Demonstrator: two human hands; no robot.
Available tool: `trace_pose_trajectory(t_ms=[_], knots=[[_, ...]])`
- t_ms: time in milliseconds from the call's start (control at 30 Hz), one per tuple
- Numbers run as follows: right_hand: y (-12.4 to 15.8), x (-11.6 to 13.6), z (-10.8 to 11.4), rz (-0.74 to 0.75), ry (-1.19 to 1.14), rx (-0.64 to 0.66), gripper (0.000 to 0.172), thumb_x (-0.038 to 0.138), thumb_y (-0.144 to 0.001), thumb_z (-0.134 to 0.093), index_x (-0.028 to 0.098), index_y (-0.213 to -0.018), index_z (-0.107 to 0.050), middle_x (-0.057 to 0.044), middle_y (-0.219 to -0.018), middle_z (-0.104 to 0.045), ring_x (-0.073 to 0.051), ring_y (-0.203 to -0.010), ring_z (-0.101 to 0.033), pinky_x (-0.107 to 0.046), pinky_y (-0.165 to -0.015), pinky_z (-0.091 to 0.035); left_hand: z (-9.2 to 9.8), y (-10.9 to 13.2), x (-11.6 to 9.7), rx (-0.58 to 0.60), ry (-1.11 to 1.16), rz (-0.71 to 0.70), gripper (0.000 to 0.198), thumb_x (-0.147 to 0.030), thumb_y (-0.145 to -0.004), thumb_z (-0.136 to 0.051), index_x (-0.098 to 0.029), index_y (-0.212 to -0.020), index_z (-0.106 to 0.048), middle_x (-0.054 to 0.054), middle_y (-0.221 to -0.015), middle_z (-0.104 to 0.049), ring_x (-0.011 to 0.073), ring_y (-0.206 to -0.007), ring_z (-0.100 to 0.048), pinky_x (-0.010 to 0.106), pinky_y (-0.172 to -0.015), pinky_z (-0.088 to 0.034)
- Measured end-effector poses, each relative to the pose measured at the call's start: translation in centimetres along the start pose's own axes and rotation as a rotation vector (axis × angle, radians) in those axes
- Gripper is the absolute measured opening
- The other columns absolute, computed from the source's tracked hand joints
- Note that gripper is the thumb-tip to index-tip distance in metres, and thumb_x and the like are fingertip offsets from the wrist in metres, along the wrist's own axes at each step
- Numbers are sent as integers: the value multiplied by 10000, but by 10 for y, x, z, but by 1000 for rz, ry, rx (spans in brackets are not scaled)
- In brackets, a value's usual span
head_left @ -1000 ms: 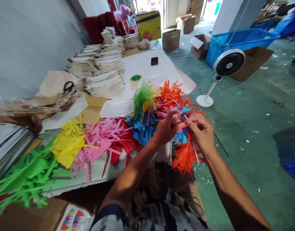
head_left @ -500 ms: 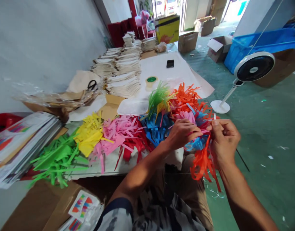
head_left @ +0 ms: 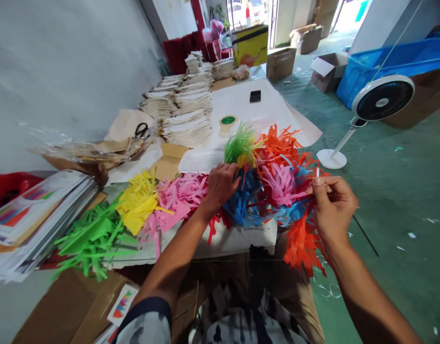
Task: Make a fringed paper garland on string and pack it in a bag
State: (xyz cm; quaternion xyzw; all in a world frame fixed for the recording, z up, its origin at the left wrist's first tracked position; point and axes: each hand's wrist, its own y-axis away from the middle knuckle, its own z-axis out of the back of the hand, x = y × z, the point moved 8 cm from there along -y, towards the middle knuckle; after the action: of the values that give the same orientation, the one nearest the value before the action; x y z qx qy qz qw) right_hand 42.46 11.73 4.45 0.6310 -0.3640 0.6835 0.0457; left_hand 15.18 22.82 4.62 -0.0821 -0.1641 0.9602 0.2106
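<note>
My right hand [head_left: 333,205] is closed in a pinch, with a small white strip [head_left: 318,173] sticking up past the thumb. From this pinch run the ends of fringed paper tassels; an orange tassel [head_left: 302,246] hangs below and a pink tassel [head_left: 282,184] lies to the left. My left hand [head_left: 222,184] reaches over the red fringed paper [head_left: 218,224], beside the blue fringed paper [head_left: 245,200]. Its thumb stands apart from the bent fingers, and their tips are partly hidden. Green and yellow strips [head_left: 239,143] lie just beyond it.
Pink [head_left: 179,198], yellow [head_left: 137,205] and green fringed paper [head_left: 94,234] spread leftward along the table. Behind are a clear tray [head_left: 200,161], tape roll [head_left: 227,123], phone [head_left: 255,96], scissors [head_left: 141,130] and paper stacks [head_left: 187,126]. A white fan [head_left: 381,101] stands at right.
My left hand has left the pink strip near my right hand and moved left to the red and blue paper. My right hand keeps its pinch in nearly the same place.
</note>
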Motion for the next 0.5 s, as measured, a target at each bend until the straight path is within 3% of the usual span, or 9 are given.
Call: trace_pose_trajectory(t_ms=[133,300,400,500], knots=[[0,3,-4,6,10,25,223,437,-956,-746,238,-862,-706,25,-687,-649,-146,-586,-502,-303,-576,-376,-3,4,-7,-2,-67,58,309,-213,-929,-682,-193,-1237,-686,122,-1022,-759,319,-1011,-676,424,-869,-462],[1,8,-10,9,40,59,236,453,-963,-734,242,-859,-709,17,-676,-652,-151,-574,-499,-308,-555,-365,37,10,-16,-145,-22,4,196,-178,-976,-574,-193,-1080,-740,113,-915,-774,295,-952,-691,423,-869,-482],[3,8,-12,0,44,67,258,470,-960,-733,240,-848,-700,20,-666,-645,-148,-568,-495,-304,-550,-365,71,9,-14,-287,257,-42,153,-177,-947,-623,-199,-1019,-756,74,-940,-794,234,-907,-699,369,-856,-521],[4,9,-14,3,40,87,266,463,-967,-726,239,-828,-691,24,-650,-627,-144,-568,-498,-296,-546,-362,84,2,0,-336,702,30,103,-246,-900,-722,-196,-981,-762,26,-896,-790,160,-781,-698,290,-740,-545]])
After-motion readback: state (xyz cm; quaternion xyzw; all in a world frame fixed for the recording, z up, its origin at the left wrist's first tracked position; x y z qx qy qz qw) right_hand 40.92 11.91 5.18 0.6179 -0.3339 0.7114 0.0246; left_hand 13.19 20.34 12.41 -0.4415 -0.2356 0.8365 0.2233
